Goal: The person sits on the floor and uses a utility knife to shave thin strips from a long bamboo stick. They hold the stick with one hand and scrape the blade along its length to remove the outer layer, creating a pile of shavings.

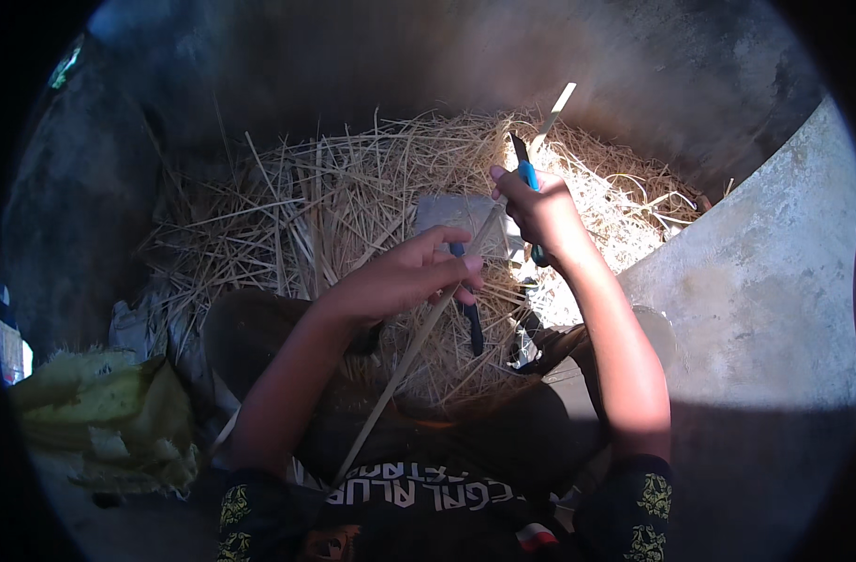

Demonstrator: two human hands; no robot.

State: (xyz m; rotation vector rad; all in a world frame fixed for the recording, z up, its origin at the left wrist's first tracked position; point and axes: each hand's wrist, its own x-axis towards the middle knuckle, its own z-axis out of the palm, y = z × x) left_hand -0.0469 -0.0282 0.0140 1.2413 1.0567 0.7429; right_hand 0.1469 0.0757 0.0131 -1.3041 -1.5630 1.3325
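A long, thin, pale strip, apparently bamboo (395, 379), slants from my lap up past both hands, its far tip rising beyond the right one. My left hand (405, 278) has its thumb and curled fingers around the strip's middle. In my right hand (545, 214) is a blue utility knife (527, 175), its dark blade pointing up and away, close beside the strip. The strip runs under or through that hand; the exact contact is hidden. Below my left fingers is a dark-handled knife (474, 328), partly covered by the hand. A grey flat block (437, 210) lies just beyond.
Thin shavings and strips (287, 201) heap up in front of me, sunlit at the right. A curved grey wall (400, 66) rises behind them. A pale concrete slab (756, 272) stands at the right. A torn yellow-green sack (110, 412) lies at the left by my knee.
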